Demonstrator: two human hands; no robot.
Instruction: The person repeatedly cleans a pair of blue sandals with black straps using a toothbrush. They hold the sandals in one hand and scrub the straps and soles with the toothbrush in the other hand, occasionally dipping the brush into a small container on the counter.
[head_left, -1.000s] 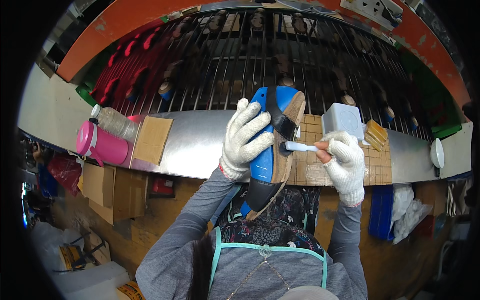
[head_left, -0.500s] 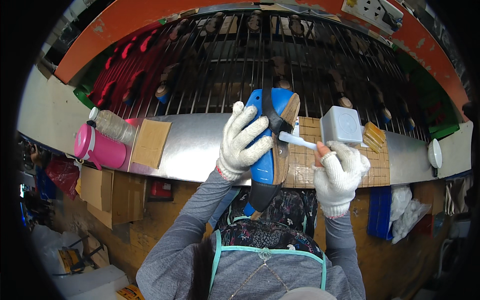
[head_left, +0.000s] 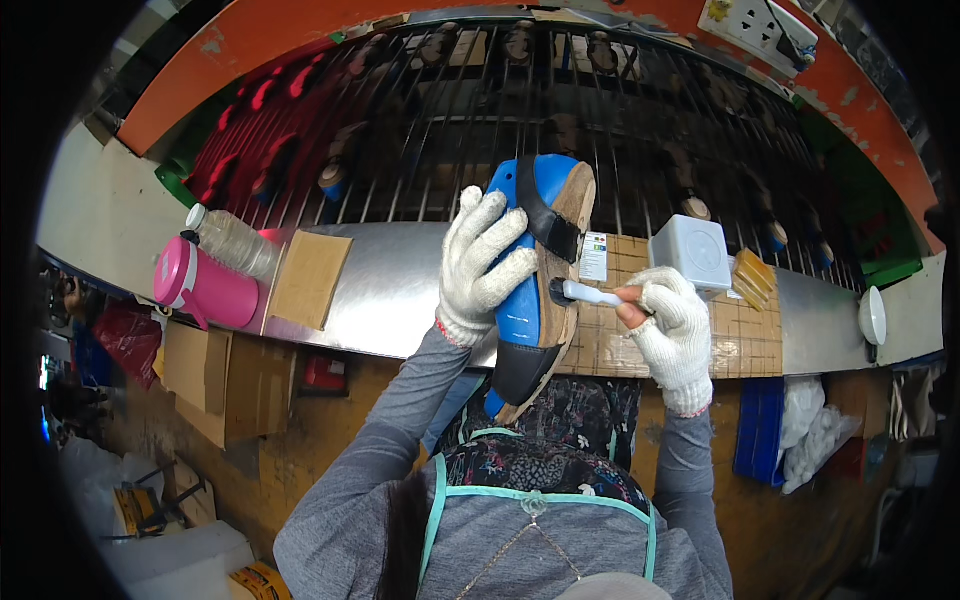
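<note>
My left hand [head_left: 484, 262], in a white knit glove, grips a shoe on a blue last [head_left: 519, 312] from its left side. Black straps [head_left: 548, 222] cross the last near its far end, and a black piece [head_left: 522, 374] wraps the near end. The brown sole side is turned to the right. Between the bare fingertips of my gloved right hand [head_left: 672, 322] is a small brush [head_left: 592, 294] with a pale handle. Its dark bristles touch the shoe's brown underside around the middle.
Beyond the bench's metal top [head_left: 390, 290] runs a rod conveyor [head_left: 420, 150] carrying several shoes. A white square container [head_left: 692, 254] and a yellow sponge-like block [head_left: 754, 278] stand on the right. To the left are a pink jug [head_left: 215, 288], a clear bottle [head_left: 236, 245] and a cardboard piece [head_left: 308, 280].
The brush has moved from beside the black strap down to the middle of the underside. My left hand and the shoe have shifted slightly away from me, with the underside turned more into view.
</note>
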